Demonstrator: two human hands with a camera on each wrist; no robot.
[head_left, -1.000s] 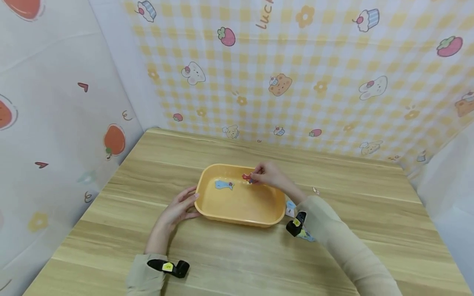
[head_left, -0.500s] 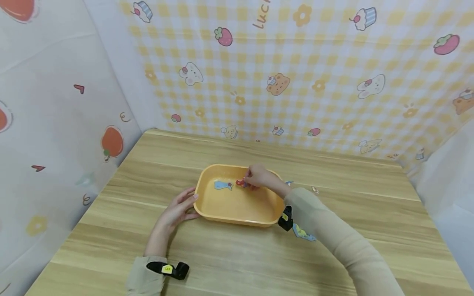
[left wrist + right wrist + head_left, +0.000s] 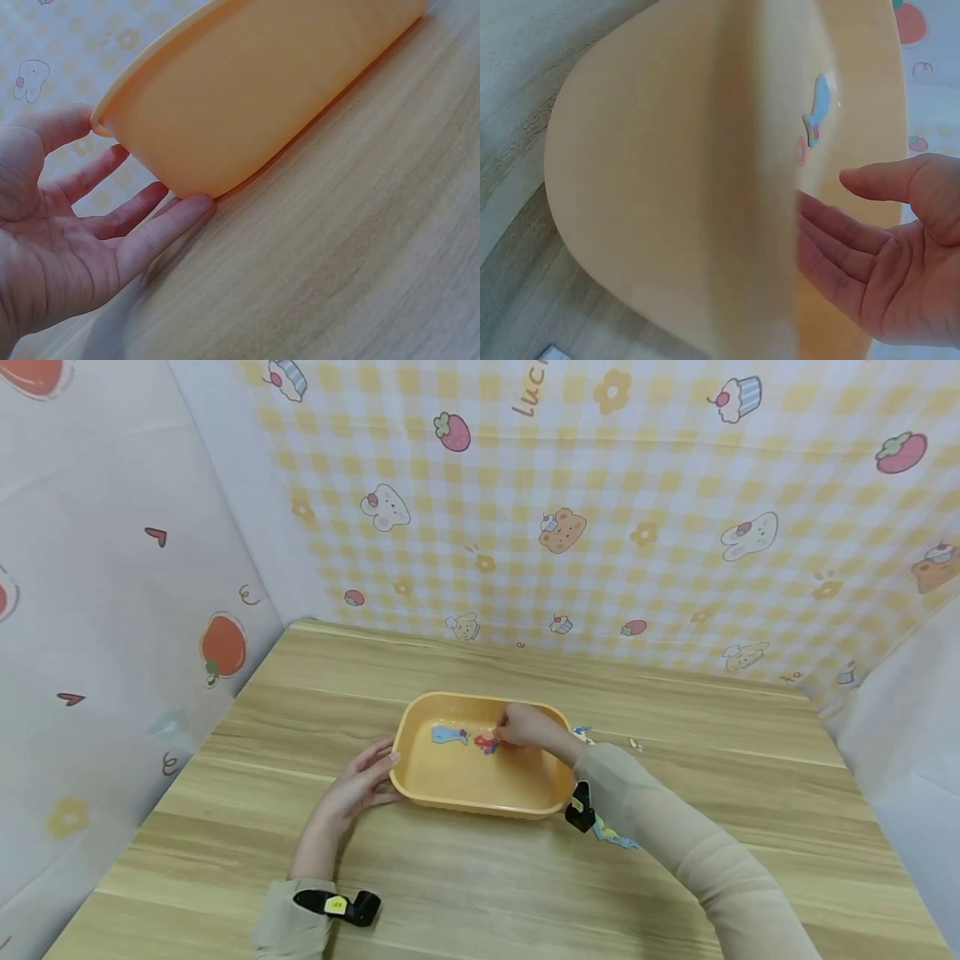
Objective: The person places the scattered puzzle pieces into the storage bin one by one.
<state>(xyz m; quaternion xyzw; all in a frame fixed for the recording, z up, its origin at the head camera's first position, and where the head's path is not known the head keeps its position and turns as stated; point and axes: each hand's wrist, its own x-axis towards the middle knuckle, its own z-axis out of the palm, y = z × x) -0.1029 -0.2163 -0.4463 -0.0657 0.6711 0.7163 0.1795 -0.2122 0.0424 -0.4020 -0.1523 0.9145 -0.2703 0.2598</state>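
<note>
In the head view, my left hand (image 3: 366,781) is at the left end of a yellow plastic tub (image 3: 483,781). Its fairly straight, spread fingers (image 3: 161,225) touch the outer wall and rim in the left wrist view. Inside the tub a flat blue whale-shaped cutout (image 3: 448,735) lies on the floor, with a flat red-and-blue cutout (image 3: 486,742) to its right. Reaching over the right rim, my right hand (image 3: 525,727) is just beside the red cutout. The right wrist view shows thumb and fingers apart; the tub's rim hides the fingertips, so contact with the cutout is unclear.
More flat cutouts lie on the wooden table (image 3: 465,877) to the right: a blue-and-yellow cutout (image 3: 615,835) partly under the right forearm, another cutout (image 3: 582,735) by the tub's rim, and a small cutout (image 3: 636,745) farther right. Patterned cloth (image 3: 487,485) hangs behind.
My right hand has carried the red cutout left and down into the tub, beside the blue one, and let it go. The left hand has stayed against the tub.
</note>
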